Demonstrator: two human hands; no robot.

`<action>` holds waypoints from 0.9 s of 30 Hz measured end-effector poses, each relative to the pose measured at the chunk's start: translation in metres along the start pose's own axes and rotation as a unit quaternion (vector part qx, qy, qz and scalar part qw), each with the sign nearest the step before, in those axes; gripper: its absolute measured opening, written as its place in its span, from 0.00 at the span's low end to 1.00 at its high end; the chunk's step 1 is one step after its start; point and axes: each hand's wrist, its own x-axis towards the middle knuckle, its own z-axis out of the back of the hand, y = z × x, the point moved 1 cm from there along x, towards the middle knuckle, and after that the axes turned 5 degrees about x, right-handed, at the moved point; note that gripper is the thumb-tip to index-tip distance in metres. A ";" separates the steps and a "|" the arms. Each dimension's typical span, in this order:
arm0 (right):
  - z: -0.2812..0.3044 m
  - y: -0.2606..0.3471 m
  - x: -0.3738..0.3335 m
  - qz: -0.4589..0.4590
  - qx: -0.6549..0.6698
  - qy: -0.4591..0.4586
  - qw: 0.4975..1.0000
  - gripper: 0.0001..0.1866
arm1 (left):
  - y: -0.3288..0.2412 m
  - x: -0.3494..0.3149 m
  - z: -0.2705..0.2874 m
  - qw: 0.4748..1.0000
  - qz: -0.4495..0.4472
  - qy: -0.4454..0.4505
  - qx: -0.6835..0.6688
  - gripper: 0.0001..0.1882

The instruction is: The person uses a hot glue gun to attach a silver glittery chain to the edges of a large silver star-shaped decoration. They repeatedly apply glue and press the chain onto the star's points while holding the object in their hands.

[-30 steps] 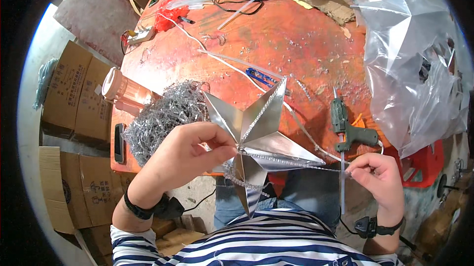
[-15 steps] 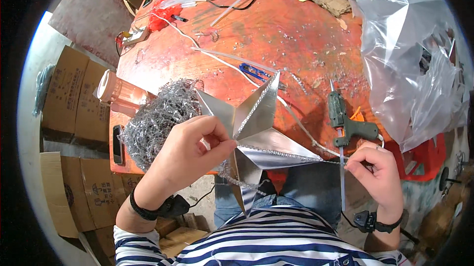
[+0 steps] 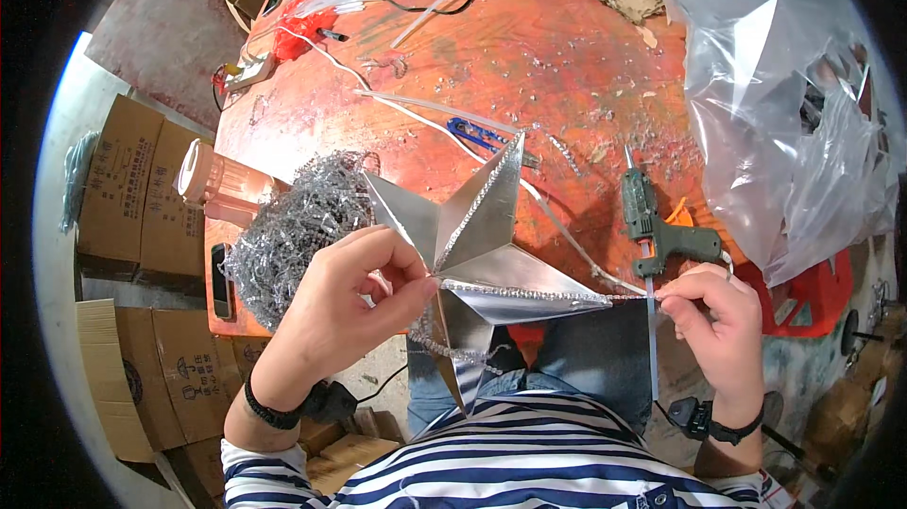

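Silver and shiny, the star [image 3: 480, 212] sits in front of you, partly over the near edge of the red-orange table [image 3: 586, 65]; your left hand [image 3: 364, 287] pinches it at the centre, while your right hand [image 3: 710, 315] grips the end of a glittering strand [image 3: 529, 295] — drawn straight along the ridge of the right-hand point. A tangled tinsel heap [image 3: 288, 235] lies just beyond your left hand; a green glue gun [image 3: 644, 212] lies near your right — its stick [image 3: 653, 358] jutting past the table's edge
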 end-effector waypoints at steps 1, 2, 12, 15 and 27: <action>0.000 -0.003 0.000 0.018 0.001 -0.007 1.000 0.05 | 0.000 0.001 0.000 1.000 0.005 0.005 -0.012 0.06; -0.001 -0.005 -0.001 0.037 0.003 -0.015 0.999 0.05 | 0.002 0.002 -0.001 1.000 0.001 0.004 -0.019 0.06; -0.006 -0.006 -0.001 0.005 0.038 -0.043 0.998 0.07 | 0.006 0.004 -0.001 1.000 -0.007 0.007 -0.006 0.05; -0.011 -0.007 -0.001 -0.020 0.013 -0.064 0.998 0.06 | 0.002 0.002 -0.001 0.999 -0.033 0.003 0.022 0.05; -0.021 0.002 0.005 0.029 -0.081 -0.041 0.995 0.04 | 0.006 0.001 -0.005 0.995 -0.059 -0.012 0.082 0.05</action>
